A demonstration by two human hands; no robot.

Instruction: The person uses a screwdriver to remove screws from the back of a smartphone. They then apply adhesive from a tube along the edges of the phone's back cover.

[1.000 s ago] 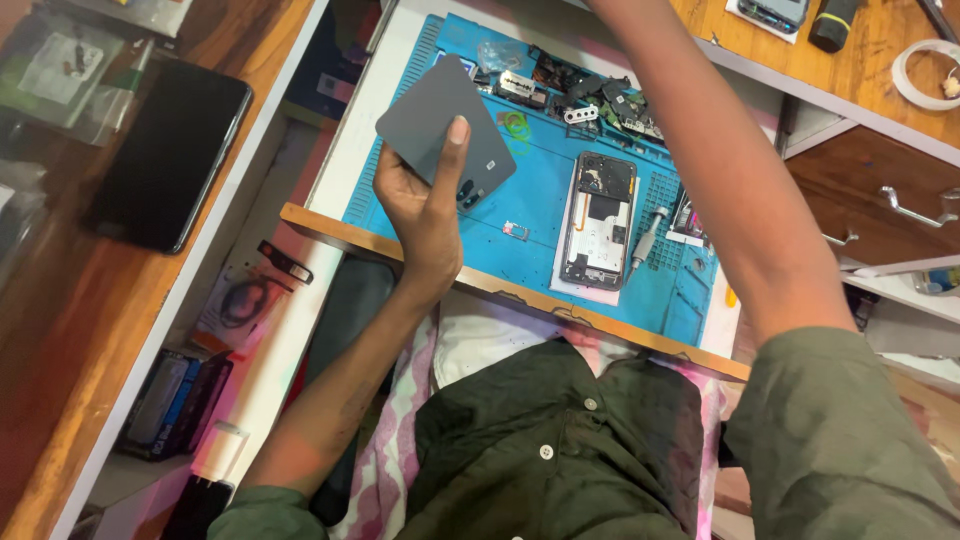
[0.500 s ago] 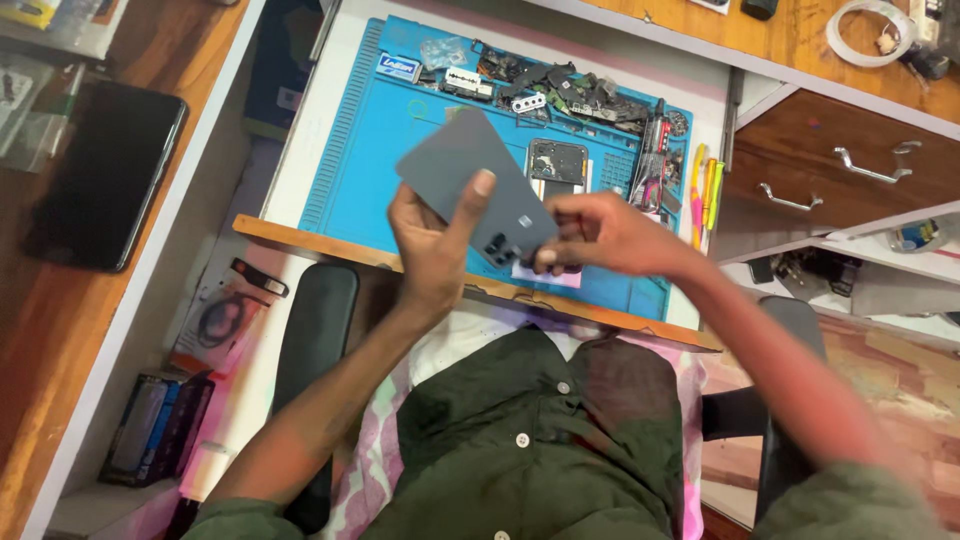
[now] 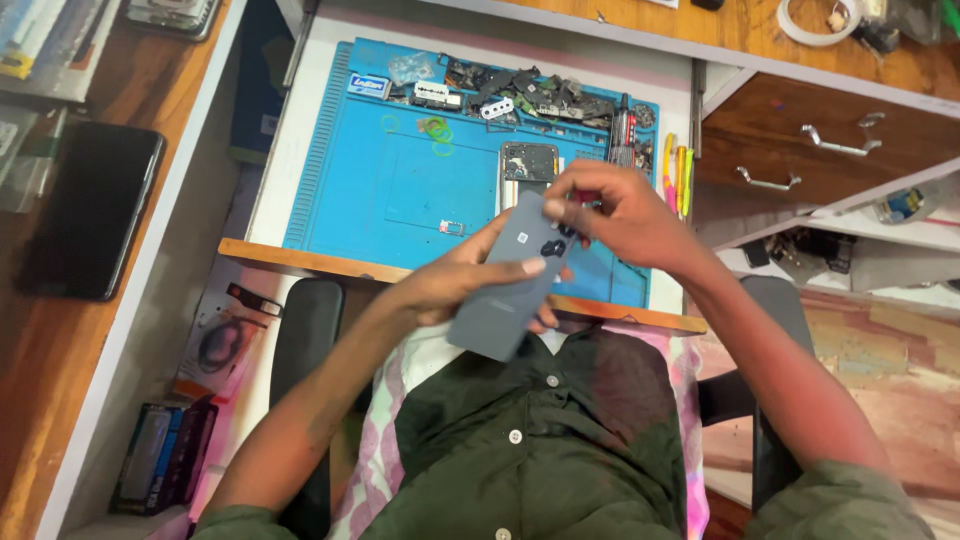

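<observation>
My left hand [image 3: 455, 285] holds a grey phone back cover [image 3: 505, 290] from below, thumb pressed on its face, above the front edge of the desk. My right hand [image 3: 615, 215] pinches the cover's upper end, where the dark camera cut-outs are. Behind the hands, an opened phone body [image 3: 528, 165] lies on a blue work mat [image 3: 380, 190]; my hands hide its lower part.
Small dark phone parts [image 3: 520, 95] lie along the mat's far edge, with pens and tools [image 3: 678, 170] at its right. A black phone [image 3: 90, 210] rests on the wooden counter at left. Wooden drawers [image 3: 820, 150] stand at right. A chair armrest [image 3: 305, 340] is below left.
The cover has tilted and dropped lower toward my lap. My right hand, which came in from the far side of the mat, now grips its camera end. The view shifted right.
</observation>
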